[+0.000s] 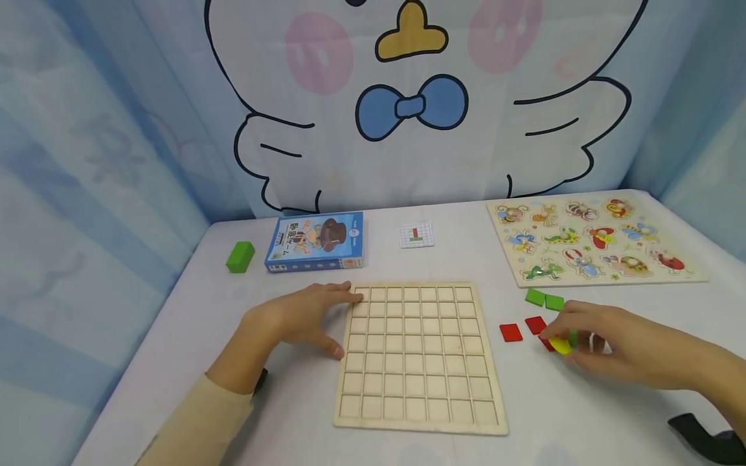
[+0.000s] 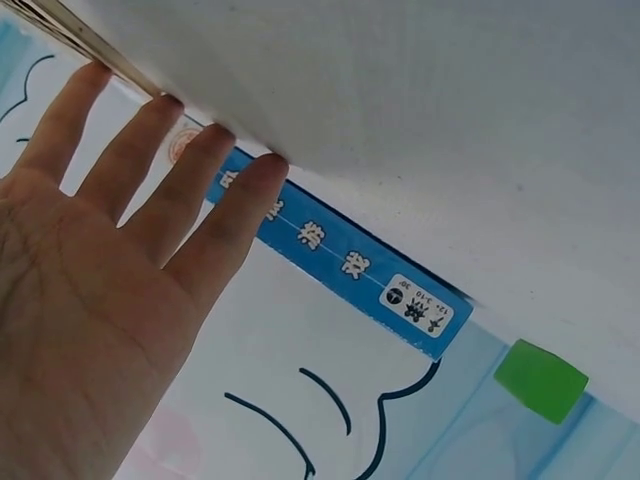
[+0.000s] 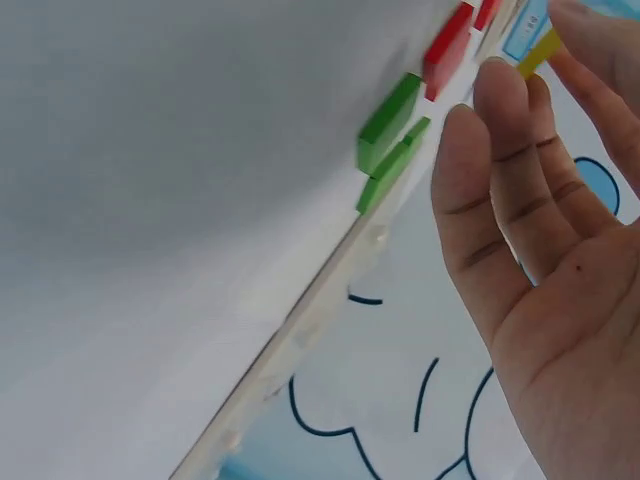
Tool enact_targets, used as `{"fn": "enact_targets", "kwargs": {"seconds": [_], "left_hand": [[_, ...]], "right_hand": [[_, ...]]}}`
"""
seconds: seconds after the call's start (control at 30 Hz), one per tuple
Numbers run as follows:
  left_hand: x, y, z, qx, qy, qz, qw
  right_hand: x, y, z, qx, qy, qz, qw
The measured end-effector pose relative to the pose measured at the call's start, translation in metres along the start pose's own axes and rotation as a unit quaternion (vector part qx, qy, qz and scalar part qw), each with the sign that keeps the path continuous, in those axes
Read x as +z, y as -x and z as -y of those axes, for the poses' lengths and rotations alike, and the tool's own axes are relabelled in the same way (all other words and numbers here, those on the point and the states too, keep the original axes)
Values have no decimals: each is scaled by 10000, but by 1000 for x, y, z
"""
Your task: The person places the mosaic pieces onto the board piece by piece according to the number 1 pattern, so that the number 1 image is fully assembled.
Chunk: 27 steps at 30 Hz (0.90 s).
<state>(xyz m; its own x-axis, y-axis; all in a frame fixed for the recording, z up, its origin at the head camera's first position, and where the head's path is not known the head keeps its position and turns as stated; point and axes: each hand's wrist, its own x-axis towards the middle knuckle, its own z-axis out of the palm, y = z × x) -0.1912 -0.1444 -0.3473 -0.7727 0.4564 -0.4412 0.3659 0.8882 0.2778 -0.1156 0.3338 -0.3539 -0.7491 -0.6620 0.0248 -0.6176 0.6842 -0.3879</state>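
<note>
A square wooden grid board [image 1: 411,349] lies flat on the white table. My left hand [image 1: 300,317] has its fingers spread, with the fingertips at the board's upper left edge and the thumb beside its left side. To the right of the board, my right hand [image 1: 618,349] pinches a yellow tile [image 1: 561,345] between thumb and fingers; the right wrist view shows this yellow tile [image 3: 541,54] edge-on. Red tiles [image 1: 511,332] lie just left of that hand, one partly covered by the yellow tile. Green tiles [image 1: 535,297] sit beyond it, and another green one shows behind the fingers.
A blue box [image 1: 315,242] and a small grid card [image 1: 416,235] lie behind the board. The green block [image 1: 240,257] stands at the back left. At the back right is an insect puzzle board [image 1: 594,239]. A cartoon-printed curtain [image 1: 408,168] hangs behind the table.
</note>
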Motion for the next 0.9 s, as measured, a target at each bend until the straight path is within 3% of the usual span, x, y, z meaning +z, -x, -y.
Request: {"fn": "enact_targets", "kwargs": {"seconds": [0.33,0.53,0.9], "left_hand": [[2,2,3,87,-41,-33,9999],[0,1,2,72,-69,-44,9999],[0,0,-2,61,-12,-151,9999]], "right_hand": [[-12,-28,1,-413,-72,-497,9979],[-17,-48,9,-303,-179,-642,9973],[-23,-82,27,-1069,-198,-1528,9823]]}}
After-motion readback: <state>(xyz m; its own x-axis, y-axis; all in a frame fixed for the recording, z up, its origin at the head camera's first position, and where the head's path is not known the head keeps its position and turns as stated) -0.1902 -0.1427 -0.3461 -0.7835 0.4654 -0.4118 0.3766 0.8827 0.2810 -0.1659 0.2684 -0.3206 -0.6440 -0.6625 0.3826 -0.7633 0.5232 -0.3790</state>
